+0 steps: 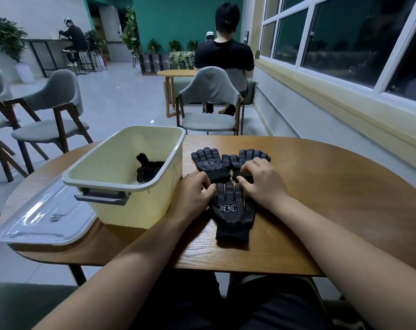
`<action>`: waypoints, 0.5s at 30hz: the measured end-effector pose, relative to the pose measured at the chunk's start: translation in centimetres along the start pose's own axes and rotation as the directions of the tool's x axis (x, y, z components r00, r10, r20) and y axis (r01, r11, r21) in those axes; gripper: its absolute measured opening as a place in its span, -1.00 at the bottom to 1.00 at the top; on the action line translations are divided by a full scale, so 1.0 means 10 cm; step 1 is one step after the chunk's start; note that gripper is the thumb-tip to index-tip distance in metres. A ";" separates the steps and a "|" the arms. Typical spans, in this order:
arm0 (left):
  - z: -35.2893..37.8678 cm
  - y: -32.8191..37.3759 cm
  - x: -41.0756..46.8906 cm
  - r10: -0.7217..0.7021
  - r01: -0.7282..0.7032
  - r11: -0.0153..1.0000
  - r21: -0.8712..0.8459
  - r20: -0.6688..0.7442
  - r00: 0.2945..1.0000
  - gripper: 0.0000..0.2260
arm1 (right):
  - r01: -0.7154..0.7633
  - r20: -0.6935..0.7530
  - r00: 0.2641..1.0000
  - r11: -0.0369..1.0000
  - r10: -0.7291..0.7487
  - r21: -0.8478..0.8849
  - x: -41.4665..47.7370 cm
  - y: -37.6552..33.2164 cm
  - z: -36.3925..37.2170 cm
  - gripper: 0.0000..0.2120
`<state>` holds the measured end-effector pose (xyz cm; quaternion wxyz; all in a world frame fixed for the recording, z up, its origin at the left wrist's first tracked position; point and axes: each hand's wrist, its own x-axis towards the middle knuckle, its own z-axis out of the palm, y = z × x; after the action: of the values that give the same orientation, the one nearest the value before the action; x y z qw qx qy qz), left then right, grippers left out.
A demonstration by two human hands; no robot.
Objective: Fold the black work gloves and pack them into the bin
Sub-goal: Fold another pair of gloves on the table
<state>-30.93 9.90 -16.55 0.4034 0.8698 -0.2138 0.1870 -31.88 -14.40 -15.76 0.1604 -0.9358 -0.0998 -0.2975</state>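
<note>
Cream bin, centre-left, contains one folded black glove. Flat on the table to its right are three more.

- **Left hand**: curled, fingertips on near glove.
- **Right hand**: curled on far-right glove cuff.
- **Grip:** cannot tell whether either hand is pinching or pressing.

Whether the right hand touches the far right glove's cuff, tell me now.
Touching. Head view: the right hand curls its fingers onto the cuff of the far right glove.

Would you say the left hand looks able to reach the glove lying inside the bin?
Probably yes: the left hand sits right beside the bin, its lid lies off on the table, and nothing covers the glove inside.
</note>
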 end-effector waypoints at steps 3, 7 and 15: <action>0.00 0.01 -0.01 -0.003 0.003 1.000 0.003 0.026 1.000 -0.76 | -0.030 0.036 0.999 1.000 0.030 -0.006 0.03 0.02 0.03 -0.78; 0.00 0.03 -0.02 0.031 -0.030 1.000 -0.003 0.070 0.997 -0.82 | -0.061 0.105 0.993 0.998 0.061 -0.004 0.02 0.03 0.04 -0.82; 0.00 0.03 -0.03 0.084 -0.084 0.996 -0.010 0.194 0.977 -0.85 | -0.125 0.049 0.991 0.991 0.123 0.036 0.01 0.05 0.05 -0.89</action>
<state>-31.38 9.82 -16.50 0.3730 0.8738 -0.2889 0.1180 -31.43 -14.70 -16.22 0.1946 -0.9436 -0.0508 -0.2630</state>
